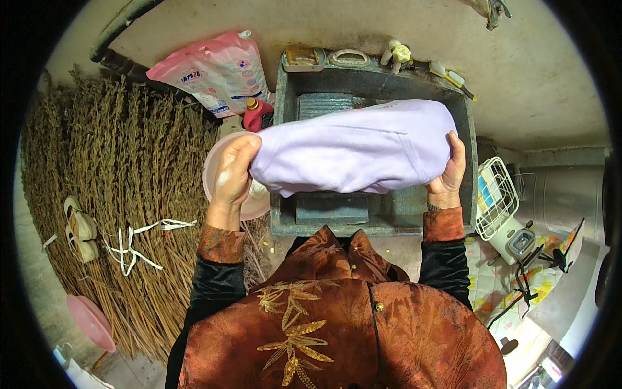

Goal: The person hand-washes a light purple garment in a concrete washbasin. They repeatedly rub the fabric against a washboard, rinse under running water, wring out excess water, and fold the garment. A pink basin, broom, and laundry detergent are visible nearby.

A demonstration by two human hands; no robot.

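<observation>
A folded lavender cloth garment [347, 150] is stretched sideways between my two hands, above a dark stone wash sink [471, 194]. My left hand [234, 170] grips its left end, thumb on top, over the rim of a pale pink basin [212, 158]. The right end is held by my right hand [450, 167], with the thumb up at the edge and the other fingers mostly hidden by the cloth. Beneath the garment, a ribbed washboard surface [324, 104] shows at the sink's back, and a sloping slab [332, 208] shows near the front.
On the sink's back ledge are a soap dish [304, 60], a scrubbing brush [349, 58], a tap [401, 53] and another brush [447, 75]. A detergent bag [218, 73] and red bottle [256, 115] stand left, beside bundled dry stalks [141, 160]. A white wire basket [496, 197] is right.
</observation>
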